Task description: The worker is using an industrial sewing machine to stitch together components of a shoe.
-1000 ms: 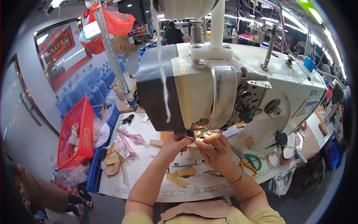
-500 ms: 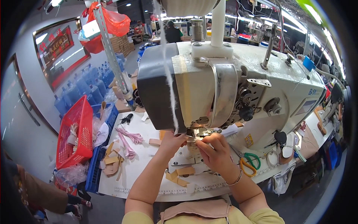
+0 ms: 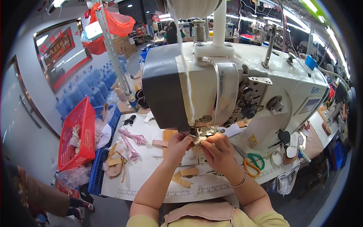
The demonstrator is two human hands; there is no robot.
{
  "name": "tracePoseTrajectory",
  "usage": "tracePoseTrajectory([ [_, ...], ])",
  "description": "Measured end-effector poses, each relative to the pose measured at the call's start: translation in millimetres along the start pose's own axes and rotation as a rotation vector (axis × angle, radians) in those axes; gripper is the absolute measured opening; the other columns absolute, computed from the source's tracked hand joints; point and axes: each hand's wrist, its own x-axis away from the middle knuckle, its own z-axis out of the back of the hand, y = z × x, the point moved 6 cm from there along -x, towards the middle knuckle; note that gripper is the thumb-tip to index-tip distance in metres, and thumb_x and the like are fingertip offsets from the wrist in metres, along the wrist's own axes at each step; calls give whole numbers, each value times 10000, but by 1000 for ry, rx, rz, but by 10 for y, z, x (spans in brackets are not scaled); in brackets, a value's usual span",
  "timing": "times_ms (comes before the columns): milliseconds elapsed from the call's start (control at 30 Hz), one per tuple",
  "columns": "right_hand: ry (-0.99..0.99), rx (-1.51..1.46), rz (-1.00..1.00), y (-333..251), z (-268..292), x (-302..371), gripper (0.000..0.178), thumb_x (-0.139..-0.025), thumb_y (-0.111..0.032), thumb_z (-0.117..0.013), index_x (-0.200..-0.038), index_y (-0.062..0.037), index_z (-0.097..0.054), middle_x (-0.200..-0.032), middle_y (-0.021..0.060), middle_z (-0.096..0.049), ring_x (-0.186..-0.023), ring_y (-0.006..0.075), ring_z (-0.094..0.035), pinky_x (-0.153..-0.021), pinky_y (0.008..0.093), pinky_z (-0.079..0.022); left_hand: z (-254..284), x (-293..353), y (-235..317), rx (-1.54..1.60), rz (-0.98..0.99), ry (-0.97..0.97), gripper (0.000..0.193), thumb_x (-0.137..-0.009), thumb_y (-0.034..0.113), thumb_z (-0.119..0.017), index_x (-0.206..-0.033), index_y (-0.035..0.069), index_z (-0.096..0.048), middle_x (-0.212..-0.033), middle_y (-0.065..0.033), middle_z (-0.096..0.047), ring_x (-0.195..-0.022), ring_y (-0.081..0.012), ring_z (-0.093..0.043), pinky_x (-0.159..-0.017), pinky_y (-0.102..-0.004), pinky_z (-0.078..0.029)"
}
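Note:
My left hand [image 3: 176, 148] and my right hand [image 3: 218, 152] meet under the head of a large white sewing machine [image 3: 204, 81]. Between their fingertips is a small pale piece of material [image 3: 197, 139], close by the needle area. Both hands are closed in a pinch on it; fingers and the machine hide part of the piece, so its exact kind is unclear. A white cord [image 3: 186, 72] hangs in front of the machine's dark end cover. Tan strips [image 3: 185, 176] lie on the white table [image 3: 143, 179] below my hands.
Scissors with orange and green handles [image 3: 252, 166] lie right of my right wrist. Pink cord bundles [image 3: 131, 140], black snips [image 3: 129, 120] and tan scraps [image 3: 114, 162] are on the left. A red basket [image 3: 78, 142] sits over a blue crate [image 3: 99, 164]. Another person's leg [image 3: 47, 193] shows lower left.
The whole view has shifted slightly. My hands stay by the needle area, pinching the pale piece, which shows a little more between the fingertips. The hanging cord has swung a bit to the right.

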Motion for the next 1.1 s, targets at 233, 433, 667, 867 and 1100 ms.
tracePoseTrajectory([
  [233, 0, 24, 5, -17, 9, 9, 214, -694, -55, -654, -897, -54, -586, -865, 30, -540, -810, 216, -524, -691, 329, -448, -15, -129, 640, -1161, -948, 28, 156, -770, 73, -598, -916, 37, -559, -746, -38, -585, -678, -139, -544, -640, -273, -437],
  [433, 23, 57, -38, -8, 99, 82, 229, -695, -82, -662, -913, -82, -592, -889, 41, -520, -817, 236, -516, -687, 327, -444, -201, -42, 693, -719, -76, -306, 257, -771, 119, -644, -1001, 25, -578, -889, -37, -617, -804, -124, -573, -694, -271, -461],
  [667, -32, 105, -63, -46, 18, 51, 287, -675, -78, -672, -954, -97, -604, -858, 54, -503, -815, 251, -500, -706, 352, -433, -43, 23, 552, -498, -8, -193, 161, -791, 152, -648, -893, 29, -629, -801, -1, -609, -785, -75, -549, -664, -226, -448],
  [867, -33, 92, -82, -13, 34, -8, 259, -690, -61, -658, -944, -85, -617, -828, 63, -486, -779, 247, -490, -686, 343, -427, 94, -29, 265, -378, 39, -129, 172, -800, 149, -637, -874, -6, -632, -789, -10, -611, -715, -39, -537, -616, -169, -430],
  [1100, -30, 94, -87, 4, 34, -16, 268, -692, -58, -656, -955, -82, -613, -824, 66, -480, -766, 245, -483, -674, 339, -422, 104, -18, 163, -272, 99, -80, 200, -811, 165, -626, -882, -22, -627, -791, -17, -612, -694, -36, -539, -595, -152, -429],
])
